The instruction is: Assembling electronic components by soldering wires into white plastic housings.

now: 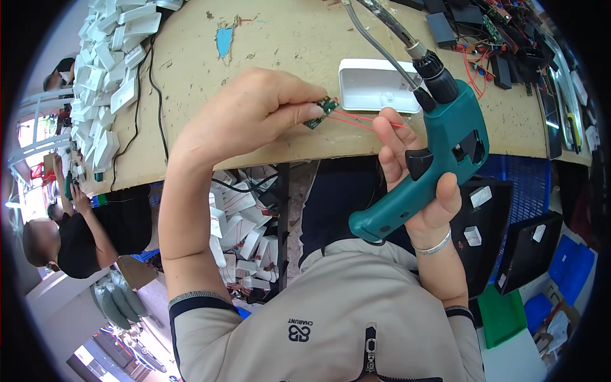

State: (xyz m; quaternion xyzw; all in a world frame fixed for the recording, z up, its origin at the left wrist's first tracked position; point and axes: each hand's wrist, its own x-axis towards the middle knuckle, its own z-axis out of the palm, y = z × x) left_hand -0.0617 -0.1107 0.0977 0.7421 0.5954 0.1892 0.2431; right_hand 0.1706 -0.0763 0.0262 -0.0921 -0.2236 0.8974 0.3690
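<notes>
My left hand [251,114] pinches a small green circuit board [321,111] with thin red wires [363,120] trailing from it to the right. My right hand [423,191] grips the handle of a teal electric screwdriver [433,165], its black chuck pointing up and away, with a cable running off the top. The right index finger reaches up toward the red wires. Just beyond both hands an open white plastic housing [372,86] lies on the tan workbench [280,57].
A big pile of white plastic housings [108,70] covers the bench's left end, with a black cable [156,95] beside it. Black electronic parts and red wires [490,38] crowd the far right. Bins of white parts [245,235] sit under the bench. Another person [63,235] works at left.
</notes>
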